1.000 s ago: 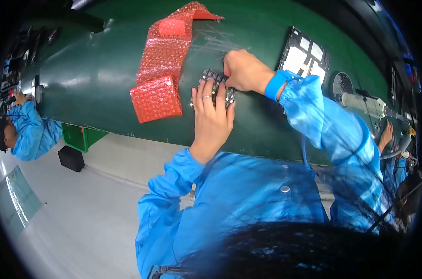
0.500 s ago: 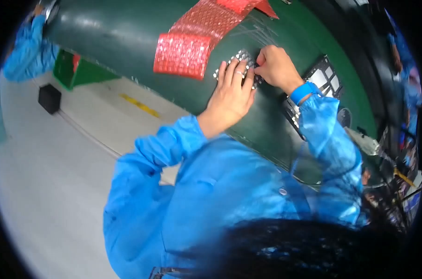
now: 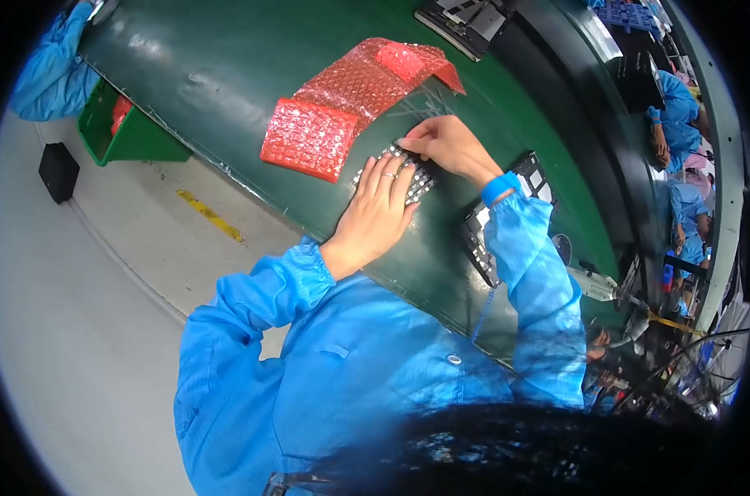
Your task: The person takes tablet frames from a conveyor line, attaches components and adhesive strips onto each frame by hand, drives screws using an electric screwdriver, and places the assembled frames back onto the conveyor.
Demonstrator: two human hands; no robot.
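A small dark panel dotted with light squares lies on the green table. My left hand rests on it with the fingers spread, a ring on one of them. At the panel's upper edge, my right hand has thumb and index finger pinched together; what is between them is too small to make out. Beyond my hands lie thin clear strips. Red bubble wrap spreads to the left of them, its near end folded into a flat pouch.
Near my right forearm sit a black-framed part with white panels and a lamp-like arm. More flat devices lie at the top. A green bin is at left. Co-workers in blue sit at the far left and right.
The camera view has turned and shifted, bringing the devices at the top into sight. My right hand has moved from the panel's right side to its upper edge. My left hand stays on the panel.
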